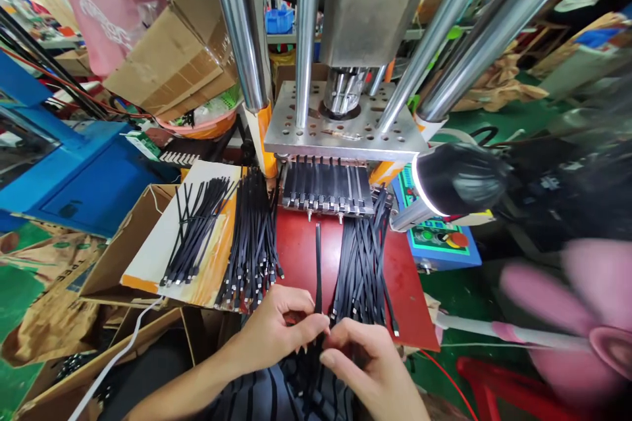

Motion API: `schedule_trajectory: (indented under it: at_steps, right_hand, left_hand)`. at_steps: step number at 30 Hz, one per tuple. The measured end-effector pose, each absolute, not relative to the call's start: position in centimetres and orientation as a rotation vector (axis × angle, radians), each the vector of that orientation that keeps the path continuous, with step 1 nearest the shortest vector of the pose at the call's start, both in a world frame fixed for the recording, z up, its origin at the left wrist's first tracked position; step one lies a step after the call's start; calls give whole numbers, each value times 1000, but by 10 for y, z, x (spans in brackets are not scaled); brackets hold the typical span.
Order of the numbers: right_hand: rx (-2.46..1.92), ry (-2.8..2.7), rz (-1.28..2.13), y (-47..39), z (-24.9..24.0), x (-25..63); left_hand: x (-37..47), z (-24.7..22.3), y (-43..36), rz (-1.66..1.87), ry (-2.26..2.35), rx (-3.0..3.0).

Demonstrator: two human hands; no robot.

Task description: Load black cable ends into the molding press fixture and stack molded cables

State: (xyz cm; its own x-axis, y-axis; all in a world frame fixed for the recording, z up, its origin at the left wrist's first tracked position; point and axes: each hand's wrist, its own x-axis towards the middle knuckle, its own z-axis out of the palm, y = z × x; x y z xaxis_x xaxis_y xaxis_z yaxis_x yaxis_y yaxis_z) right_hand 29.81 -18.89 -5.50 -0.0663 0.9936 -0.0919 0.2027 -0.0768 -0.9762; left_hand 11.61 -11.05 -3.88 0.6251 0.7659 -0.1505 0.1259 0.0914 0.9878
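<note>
A short black flat cable (318,270) points away from me over the red table, its near end between my hands. My left hand (284,323) is closed, pinching this cable between thumb and fingers. Just beside it, my right hand (368,358) has curled fingers closed at the cable's near end; the exact contact is partly hidden. More black cables (363,270) lie in a pile to the right, and another bunch (251,237) lies to the left. Beyond my hands, several cables sit side by side in a metal fixture (328,194) under the press plate (345,138).
Steel columns (241,33) rise around the press. At right are a round lamp (454,177), a blue control box (444,247) with a red button, and a pink fan (573,302). A tied cable bundle (200,230) lies on a white board (143,266) over a cardboard box (116,256).
</note>
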Motion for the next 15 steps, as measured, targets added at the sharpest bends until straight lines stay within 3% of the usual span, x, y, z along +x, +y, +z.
schedule_trajectory:
  at_steps: [15]
  right_hand:
    - [-1495,-1359,889,-169,-45,275]
  left_hand:
    - [104,-73,-130,542,903,1876]
